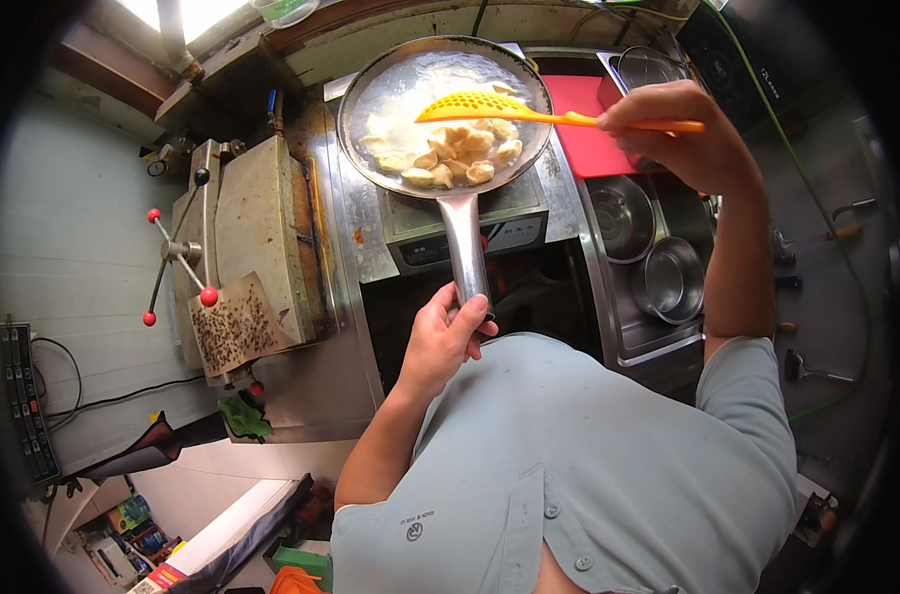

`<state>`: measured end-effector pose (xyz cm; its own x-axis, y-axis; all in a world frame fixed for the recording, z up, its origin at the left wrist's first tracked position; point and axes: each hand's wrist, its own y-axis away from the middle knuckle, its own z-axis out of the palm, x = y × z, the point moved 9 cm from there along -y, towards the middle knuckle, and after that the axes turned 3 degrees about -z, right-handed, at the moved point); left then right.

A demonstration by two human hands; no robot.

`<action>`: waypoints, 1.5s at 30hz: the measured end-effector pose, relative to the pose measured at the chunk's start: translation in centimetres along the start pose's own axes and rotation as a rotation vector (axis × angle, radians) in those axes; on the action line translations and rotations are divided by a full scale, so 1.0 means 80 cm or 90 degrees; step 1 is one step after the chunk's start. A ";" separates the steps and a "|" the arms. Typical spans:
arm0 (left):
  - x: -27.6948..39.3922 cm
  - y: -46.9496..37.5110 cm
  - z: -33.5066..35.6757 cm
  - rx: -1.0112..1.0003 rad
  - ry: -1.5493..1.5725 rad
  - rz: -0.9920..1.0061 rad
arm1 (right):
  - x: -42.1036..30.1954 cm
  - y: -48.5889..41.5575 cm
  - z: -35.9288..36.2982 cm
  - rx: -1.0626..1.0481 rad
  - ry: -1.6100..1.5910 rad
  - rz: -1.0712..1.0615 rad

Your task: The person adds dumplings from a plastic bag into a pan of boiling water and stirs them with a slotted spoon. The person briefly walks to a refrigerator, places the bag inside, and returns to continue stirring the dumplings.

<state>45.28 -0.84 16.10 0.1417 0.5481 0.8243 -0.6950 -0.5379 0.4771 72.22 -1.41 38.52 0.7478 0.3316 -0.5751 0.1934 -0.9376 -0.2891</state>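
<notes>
My left hand (446,334) grips the end of the steel handle (464,249) of a wide frying pan (398,185). The pan rests on an induction cooker (468,230). Several dumplings (457,145) lie in cloudy, shimmering liquid, bunched mostly on the side nearer me. Above them, my right hand (665,130) holds an orange slotted skimmer (479,108) by its handle. Its perforated head is over the pan, hiding part of the liquid and some dumplings. Whether the head touches the liquid, I cannot tell.
Right of the pan lies a red cutting board (583,148), with a steel container (620,74) at its far edge. Steel pots (672,281) sit in a sink (657,345). On the left stands a metal press-like machine (253,237) with red-knobbed levers (179,251). A green hose (784,126) hangs at right.
</notes>
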 end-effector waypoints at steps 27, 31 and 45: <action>0.005 0.000 0.001 -0.007 -0.006 -0.001 | 0.023 -0.035 0.107 -0.054 -0.077 -0.029; 0.006 0.001 0.002 -0.005 -0.006 -0.005 | 0.040 -0.049 0.121 -0.039 -0.052 -0.035; 0.001 0.002 -0.002 0.009 -0.012 -0.004 | 0.086 -0.061 0.129 0.078 -0.019 -0.005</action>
<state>45.09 -0.73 16.20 0.1589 0.5398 0.8267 -0.6840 -0.5436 0.4864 69.86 6.52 28.06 0.7267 0.3430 -0.5952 0.1181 -0.9159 -0.3837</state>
